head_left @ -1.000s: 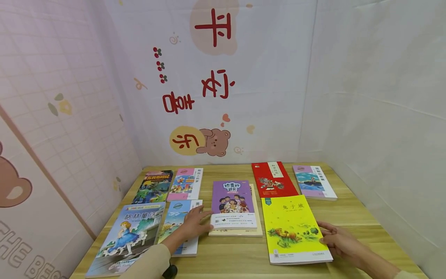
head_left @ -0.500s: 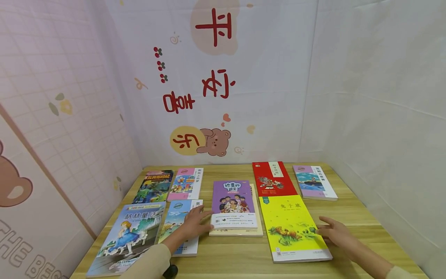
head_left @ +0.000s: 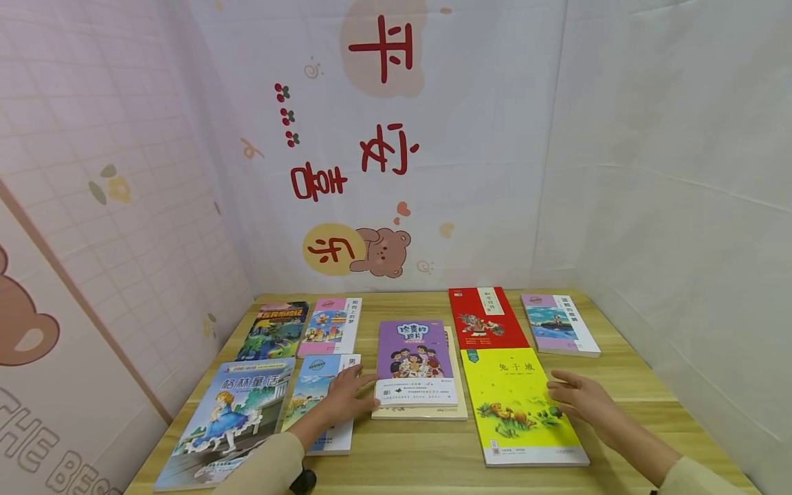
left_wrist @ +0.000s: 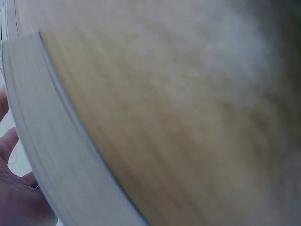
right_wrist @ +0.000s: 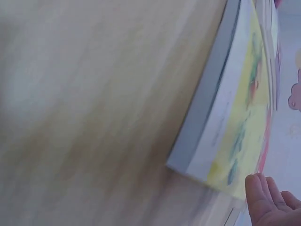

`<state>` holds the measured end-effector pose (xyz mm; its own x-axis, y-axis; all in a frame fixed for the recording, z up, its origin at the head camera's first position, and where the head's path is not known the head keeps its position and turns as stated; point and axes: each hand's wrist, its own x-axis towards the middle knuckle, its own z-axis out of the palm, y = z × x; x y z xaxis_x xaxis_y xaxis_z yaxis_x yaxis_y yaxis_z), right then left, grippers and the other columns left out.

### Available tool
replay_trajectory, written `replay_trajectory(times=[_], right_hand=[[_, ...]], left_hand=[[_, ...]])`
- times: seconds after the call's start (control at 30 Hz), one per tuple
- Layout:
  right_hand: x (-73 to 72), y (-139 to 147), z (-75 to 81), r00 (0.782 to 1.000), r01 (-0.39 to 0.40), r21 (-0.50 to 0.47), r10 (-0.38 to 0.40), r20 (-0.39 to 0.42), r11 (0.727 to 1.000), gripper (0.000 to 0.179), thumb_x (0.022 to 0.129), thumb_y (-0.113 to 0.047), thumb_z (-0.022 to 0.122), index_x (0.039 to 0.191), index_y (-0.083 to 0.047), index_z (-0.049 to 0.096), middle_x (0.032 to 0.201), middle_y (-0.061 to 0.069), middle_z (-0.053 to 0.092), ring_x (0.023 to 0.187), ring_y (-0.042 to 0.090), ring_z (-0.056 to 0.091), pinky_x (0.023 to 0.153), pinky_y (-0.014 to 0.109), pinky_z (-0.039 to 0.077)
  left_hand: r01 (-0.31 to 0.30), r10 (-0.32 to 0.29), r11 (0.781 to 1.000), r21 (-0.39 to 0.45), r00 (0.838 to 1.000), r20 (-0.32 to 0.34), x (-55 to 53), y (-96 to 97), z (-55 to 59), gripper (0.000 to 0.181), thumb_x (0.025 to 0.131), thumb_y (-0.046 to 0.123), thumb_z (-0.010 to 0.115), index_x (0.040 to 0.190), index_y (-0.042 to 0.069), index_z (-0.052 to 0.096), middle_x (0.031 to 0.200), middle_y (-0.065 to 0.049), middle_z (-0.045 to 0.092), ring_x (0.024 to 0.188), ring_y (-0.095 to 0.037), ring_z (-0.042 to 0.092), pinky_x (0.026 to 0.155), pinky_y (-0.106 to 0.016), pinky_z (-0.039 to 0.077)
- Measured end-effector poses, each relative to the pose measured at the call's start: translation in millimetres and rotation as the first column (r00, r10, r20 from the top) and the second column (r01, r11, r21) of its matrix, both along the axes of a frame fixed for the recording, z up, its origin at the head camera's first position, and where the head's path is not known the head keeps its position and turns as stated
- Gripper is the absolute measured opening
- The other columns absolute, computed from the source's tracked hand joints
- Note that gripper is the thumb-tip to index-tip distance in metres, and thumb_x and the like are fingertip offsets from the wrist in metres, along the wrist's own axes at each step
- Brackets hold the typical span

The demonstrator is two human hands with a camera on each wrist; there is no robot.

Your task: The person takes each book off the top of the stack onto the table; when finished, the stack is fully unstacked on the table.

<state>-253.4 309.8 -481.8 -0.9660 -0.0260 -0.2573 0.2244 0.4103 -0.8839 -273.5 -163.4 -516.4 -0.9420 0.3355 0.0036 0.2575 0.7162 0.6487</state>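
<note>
My left hand (head_left: 342,399) lies over the right side of a blue-and-white book (head_left: 312,392), fingers spread. Its fingertips reach the left edge of a purple book (head_left: 413,354) stacked on a cream book (head_left: 459,385). In the left wrist view, part of the left hand (left_wrist: 21,197) shows past a book's page edges. My right hand (head_left: 581,399) is at the right edge of a yellow book (head_left: 520,405), fingers extended toward its cover. The right wrist view shows that hand (right_wrist: 270,202) at the far corner of the yellow book (right_wrist: 240,136); whether it touches is unclear.
A red book (head_left: 482,320) lies directly behind the yellow one. A pink-and-blue book (head_left: 559,324) lies at the back right. On the left are a large fairy-tale book (head_left: 229,419), a dark green book (head_left: 272,333) and a pink book (head_left: 324,326). Fabric walls enclose the wooden table (head_left: 408,454).
The yellow book has shifted slightly left, against the red book's front edge. My right hand has loosened from its right edge and moved up and left along it. My left hand stays put.
</note>
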Motion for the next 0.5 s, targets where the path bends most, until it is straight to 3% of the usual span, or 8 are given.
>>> replay_trajectory(times=[0.5], right_hand=[[-20.3, -75, 1.9, 1.0, -0.009, -0.134, 0.006, -0.023, 0.991, 0.063, 0.095, -0.012, 0.064, 0.148, 0.007, 0.036, 0.144, 0.03, 0.045, 0.126, 0.044, 0.051, 0.097, 0.05, 0.049]], left_hand=[[-0.014, 0.014, 1.0, -0.011, 1.0, 0.003, -2.4, -0.9, -2.3, 0.061, 0.093, 0.036, 0.07, 0.145, 0.011, 0.051, 0.157, -0.026, 0.025, 0.144, -0.05, 0.014, 0.11, -0.07, 0.009]])
